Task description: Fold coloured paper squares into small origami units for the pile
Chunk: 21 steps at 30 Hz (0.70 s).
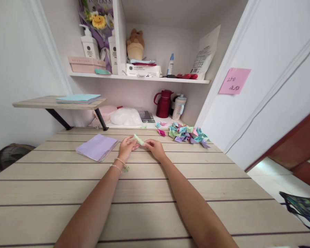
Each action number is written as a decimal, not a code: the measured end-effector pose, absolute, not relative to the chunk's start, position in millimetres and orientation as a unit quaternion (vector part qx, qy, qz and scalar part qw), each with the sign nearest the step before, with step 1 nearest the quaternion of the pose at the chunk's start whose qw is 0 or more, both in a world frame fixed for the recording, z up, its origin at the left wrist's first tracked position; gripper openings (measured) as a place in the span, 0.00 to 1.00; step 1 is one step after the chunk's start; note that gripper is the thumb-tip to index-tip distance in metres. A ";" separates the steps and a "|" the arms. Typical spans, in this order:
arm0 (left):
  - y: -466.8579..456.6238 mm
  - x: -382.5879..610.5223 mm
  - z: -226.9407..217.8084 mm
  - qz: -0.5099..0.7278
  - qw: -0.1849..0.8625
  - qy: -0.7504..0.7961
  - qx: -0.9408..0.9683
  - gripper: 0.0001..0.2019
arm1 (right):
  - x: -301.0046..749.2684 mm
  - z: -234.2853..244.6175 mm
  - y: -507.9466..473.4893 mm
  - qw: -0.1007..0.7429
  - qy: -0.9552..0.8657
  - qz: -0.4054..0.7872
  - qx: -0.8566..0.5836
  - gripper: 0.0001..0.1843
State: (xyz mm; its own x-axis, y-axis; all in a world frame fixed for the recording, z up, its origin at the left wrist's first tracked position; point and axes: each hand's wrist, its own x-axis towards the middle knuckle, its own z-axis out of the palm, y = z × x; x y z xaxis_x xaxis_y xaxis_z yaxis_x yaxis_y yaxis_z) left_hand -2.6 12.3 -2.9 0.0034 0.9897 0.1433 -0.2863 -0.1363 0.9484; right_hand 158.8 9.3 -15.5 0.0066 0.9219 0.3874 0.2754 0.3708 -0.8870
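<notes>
Both hands meet over the far middle of the wooden table (144, 193). Between them is a small folded piece of light green paper (138, 140). My left hand (126, 146) pinches its left side, and a bracelet with a green charm hangs at that wrist. On the paper's right end, the fingertips of my right hand (155, 148) are closed. The paper's exact folded shape is too small to make out. Left of my hands lies a stack of purple paper sheets (96, 146). Folded paper pieces in several colours form a pile (188, 133) at the far right.
A raised wooden shelf (36, 102) with blue sheets (79, 98) stands at the back left. Behind the table are a clear plastic bag (126, 116), a red jug (164, 104) and a pale cup (179, 107). A pink note (234, 81) sticks to the right wall.
</notes>
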 end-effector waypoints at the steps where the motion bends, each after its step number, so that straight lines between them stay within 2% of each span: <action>1: 11.5 -3.1 -1.5 0.599 0.518 0.385 0.474 0.22 | 162.5 -14.2 10.0 0.542 -0.617 0.293 -0.489 0.15; 4: 8.2 -10.4 7.0 0.596 0.376 0.428 0.566 0.18 | 185.0 -8.7 12.8 0.592 -0.546 0.234 -0.544 0.19; 7: 2.9 -29.7 21.9 0.528 0.142 0.500 0.671 0.13 | 218.2 -5.9 14.2 0.619 -0.484 0.164 -0.597 0.22; 9: -0.9 -47.9 32.3 0.453 -0.008 0.564 0.690 0.16 | 238.0 -8.2 13.2 0.619 -0.455 0.137 -0.625 0.24; 11: -3.9 -67.0 40.7 0.370 -0.086 0.643 0.665 0.24 | 250.4 -13.5 11.4 0.621 -0.424 0.124 -0.648 0.27; 13: -5.6 -83.5 46.0 0.270 -0.069 0.740 0.612 0.31 | 254.2 -19.7 10.1 0.624 -0.402 0.116 -0.661 0.29; 16: -6.2 -99.3 49.5 0.124 0.049 0.777 0.615 0.25 | 248.0 -26.2 11.6 0.627 -0.397 0.115 -0.660 0.28; 21: -5.4 -108.6 51.8 0.127 0.050 0.773 0.620 0.16 | 233.7 -29.0 18.4 0.620 -0.437 0.109 -0.642 0.24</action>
